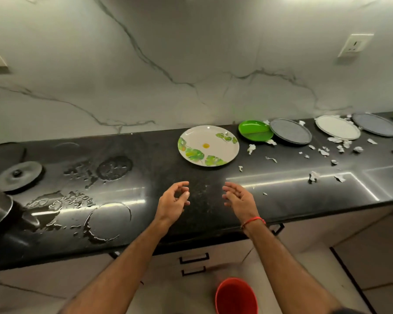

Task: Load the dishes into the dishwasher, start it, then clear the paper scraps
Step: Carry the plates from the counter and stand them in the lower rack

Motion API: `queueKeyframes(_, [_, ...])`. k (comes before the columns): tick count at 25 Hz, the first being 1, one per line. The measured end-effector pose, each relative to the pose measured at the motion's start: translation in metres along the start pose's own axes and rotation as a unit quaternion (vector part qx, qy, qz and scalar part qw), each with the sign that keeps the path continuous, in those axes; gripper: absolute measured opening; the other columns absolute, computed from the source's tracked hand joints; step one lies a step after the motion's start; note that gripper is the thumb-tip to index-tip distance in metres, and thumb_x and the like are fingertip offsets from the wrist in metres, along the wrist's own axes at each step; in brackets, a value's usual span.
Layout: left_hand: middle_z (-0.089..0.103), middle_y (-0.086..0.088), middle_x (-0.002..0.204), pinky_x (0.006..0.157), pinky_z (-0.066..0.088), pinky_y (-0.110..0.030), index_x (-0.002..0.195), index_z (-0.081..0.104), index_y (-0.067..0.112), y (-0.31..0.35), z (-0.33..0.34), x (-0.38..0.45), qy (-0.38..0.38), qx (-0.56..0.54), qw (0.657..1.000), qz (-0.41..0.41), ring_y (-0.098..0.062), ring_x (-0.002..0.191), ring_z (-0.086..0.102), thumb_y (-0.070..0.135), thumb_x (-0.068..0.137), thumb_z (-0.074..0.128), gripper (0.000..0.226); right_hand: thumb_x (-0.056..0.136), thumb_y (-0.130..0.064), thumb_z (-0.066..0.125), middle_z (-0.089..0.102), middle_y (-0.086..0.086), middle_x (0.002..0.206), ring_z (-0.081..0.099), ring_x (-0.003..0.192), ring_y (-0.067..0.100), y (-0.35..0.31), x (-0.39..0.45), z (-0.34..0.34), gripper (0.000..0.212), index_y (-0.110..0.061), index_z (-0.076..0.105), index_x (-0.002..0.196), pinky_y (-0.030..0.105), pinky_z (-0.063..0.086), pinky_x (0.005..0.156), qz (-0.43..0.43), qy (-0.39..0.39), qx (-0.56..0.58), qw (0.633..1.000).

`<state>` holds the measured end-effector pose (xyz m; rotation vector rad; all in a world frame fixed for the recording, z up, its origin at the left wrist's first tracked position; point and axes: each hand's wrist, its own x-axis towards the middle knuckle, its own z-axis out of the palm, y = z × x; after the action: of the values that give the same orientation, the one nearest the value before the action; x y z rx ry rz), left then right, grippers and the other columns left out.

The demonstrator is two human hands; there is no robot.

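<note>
Leaf plate [208,146]: flat on the black counter [159,168] near its back edge, just beyond both hands and apart from them; a small yellow spot sits at its middle.
Green plate [255,130]: right of the leaf plate at the back edge, its right rim tucked under a grey plate [290,134].
White plate [337,127]: further right along the back edge, then a second grey plate [375,124] towards the right end.
Paper scraps [323,151]: strewn over the right half of the counter, between the plates and the front edge, well right of the hands.
Left hand [173,201]: raised above the counter's front strip, palm turned inward, fingers loosely curled, holding nothing.
Right hand [237,198]: level with the left and close beside it, palm facing it, fingers loosely bent, holding nothing; a red thread [252,221] circles the wrist.
Water [82,191]: puddles and ring marks on the counter's left half.
Lid [18,175]: lying near the counter's left end.
Red bucket [236,295]: on the floor below the front edge, between the forearms.
</note>
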<state>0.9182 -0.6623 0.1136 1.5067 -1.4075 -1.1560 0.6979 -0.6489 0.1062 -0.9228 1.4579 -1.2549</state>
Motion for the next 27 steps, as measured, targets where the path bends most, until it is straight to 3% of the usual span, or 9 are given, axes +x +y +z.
queueKeyframes(3, [0.064, -0.002, 0.118, 0.075, 0.063, -0.038, 0.129, 0.061, 0.024, 0.001, 0.004, 0.035, 0.005, -0.044, 0.996, -0.080, -0.019, 0.091, 0.073, 0.016, 0.101, 0.060, 0.029, 0.097, 0.000, 0.053, 0.063, 0.004, 0.129, 0.060, 0.117, 0.018, -0.002, 0.027, 0.006, 0.034, -0.017, 0.060, 0.126, 0.035, 0.052, 0.094, 0.016, 0.004, 0.019, 1.000])
queueKeyframes(7, [0.059, -0.005, 0.127, 0.073, 0.062, -0.038, 0.149, 0.042, 0.014, 0.001, 0.029, 0.097, -0.023, -0.113, 0.978, -0.175, -0.027, 0.100, 0.072, 0.015, 0.102, 0.060, 0.051, 0.099, -0.005, 0.052, 0.055, 0.003, 0.139, 0.052, 0.129, 0.016, -0.005, 0.057, 0.007, 0.041, -0.013, 0.052, 0.140, 0.035, 0.046, 0.106, 0.030, 0.028, 0.022, 0.999])
queueKeyframes(9, [0.053, -0.015, 0.138, 0.073, 0.060, -0.042, 0.155, 0.031, 0.009, 0.007, 0.044, 0.135, -0.008, -0.199, 0.942, -0.271, -0.035, 0.110, 0.068, 0.013, 0.102, 0.059, 0.060, 0.099, -0.006, 0.053, 0.056, 0.003, 0.139, 0.051, 0.130, 0.015, -0.008, 0.070, 0.006, 0.041, -0.013, 0.052, 0.140, 0.039, 0.043, 0.110, 0.037, 0.044, 0.014, 0.998])
queueKeyframes(11, [0.047, -0.023, 0.145, 0.070, 0.058, -0.045, 0.150, 0.034, 0.003, 0.011, 0.055, 0.169, 0.007, -0.272, 0.901, -0.338, -0.042, 0.111, 0.066, 0.012, 0.102, 0.060, 0.055, 0.099, -0.006, 0.053, 0.058, 0.000, 0.137, 0.052, 0.129, 0.011, -0.009, 0.081, 0.003, 0.040, -0.014, 0.054, 0.138, 0.040, 0.042, 0.111, 0.033, 0.046, -0.006, 0.998])
queueKeyframes(16, [0.066, -0.024, 0.099, 0.047, 0.059, -0.041, 0.122, 0.045, 0.007, 0.008, 0.067, 0.237, 0.047, -0.303, 0.873, -0.379, -0.036, 0.072, 0.069, 0.019, 0.094, 0.072, 0.041, 0.098, -0.007, 0.056, 0.065, 0.000, 0.126, 0.059, 0.120, 0.010, -0.012, 0.113, -0.006, 0.033, -0.014, 0.060, 0.130, 0.041, 0.047, 0.107, 0.021, 0.084, -0.040, 0.995])
queueKeyframes(18, [0.066, -0.020, 0.089, 0.042, 0.057, -0.036, 0.125, 0.048, 0.005, 0.006, 0.070, 0.249, 0.052, -0.300, 0.878, -0.369, -0.027, 0.064, 0.065, 0.014, 0.096, 0.067, 0.036, 0.098, -0.011, 0.057, 0.066, -0.003, 0.125, 0.060, 0.119, 0.009, -0.012, 0.119, -0.006, 0.033, -0.017, 0.061, 0.130, 0.039, 0.048, 0.106, 0.016, 0.106, -0.046, 0.993])
queueKeyframes(21, [0.065, -0.015, 0.090, 0.046, 0.058, -0.034, 0.130, 0.053, 0.008, 0.014, 0.066, 0.255, 0.058, -0.295, 0.909, -0.287, -0.018, 0.059, 0.062, 0.014, 0.101, 0.056, 0.030, 0.099, -0.012, 0.055, 0.063, -0.008, 0.128, 0.057, 0.122, 0.003, -0.010, 0.119, -0.002, 0.037, -0.022, 0.056, 0.134, 0.035, 0.045, 0.109, -0.001, 0.104, -0.092, 0.990])
queueKeyframes(24, [0.070, -0.008, 0.094, 0.051, 0.059, -0.034, 0.123, 0.060, 0.016, 0.038, 0.055, 0.243, 0.075, -0.271, 0.940, -0.192, -0.015, 0.052, 0.065, 0.025, 0.100, 0.055, 0.024, 0.095, -0.009, 0.059, 0.048, -0.006, 0.147, 0.044, 0.136, 0.007, -0.016, 0.112, -0.003, 0.058, -0.023, 0.040, 0.147, 0.037, 0.035, 0.117, -0.061, 0.121, -0.166, 0.977])
queueKeyframes(27, [0.074, 0.000, 0.089, 0.045, 0.055, -0.029, 0.118, 0.062, 0.022, 0.059, 0.052, 0.214, 0.015, -0.188, 0.980, -0.069, -0.020, 0.053, 0.070, 0.031, 0.094, 0.056, 0.026, 0.089, -0.014, 0.067, 0.028, 0.002, 0.160, 0.020, 0.150, 0.017, -0.024, 0.101, -0.014, 0.078, -0.018, 0.026, 0.154, 0.037, 0.018, 0.123, -0.205, 0.155, -0.330, 0.908])
